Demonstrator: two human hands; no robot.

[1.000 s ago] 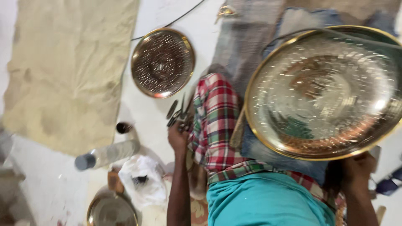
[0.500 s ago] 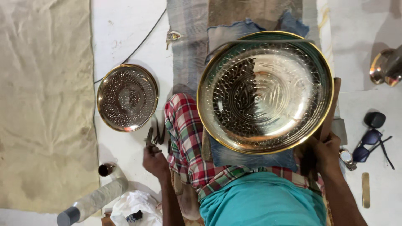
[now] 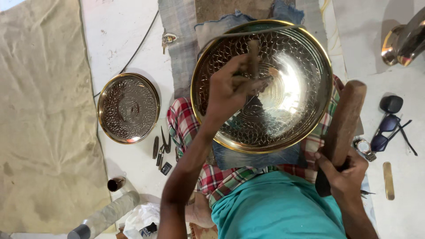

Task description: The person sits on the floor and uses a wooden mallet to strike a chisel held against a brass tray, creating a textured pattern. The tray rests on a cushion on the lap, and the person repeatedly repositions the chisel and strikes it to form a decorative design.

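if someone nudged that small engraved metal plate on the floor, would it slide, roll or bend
The small engraved plate lies flat on smooth pale floor, so it would probably slide rather than roll. Its shiny metal and raised golden rim suggest it is stiff, unlikely to bend, and perhaps slippery to lift by the edge.

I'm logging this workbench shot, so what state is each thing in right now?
Large brass plate: resting on the lap, face up.
Chisel: gripped by left hand, upright over the plate.
Wooden mallet: gripped in right hand, clear of the chisel.
Small plate: flat on the floor, untouched.
Sunglasses: lying on the floor.
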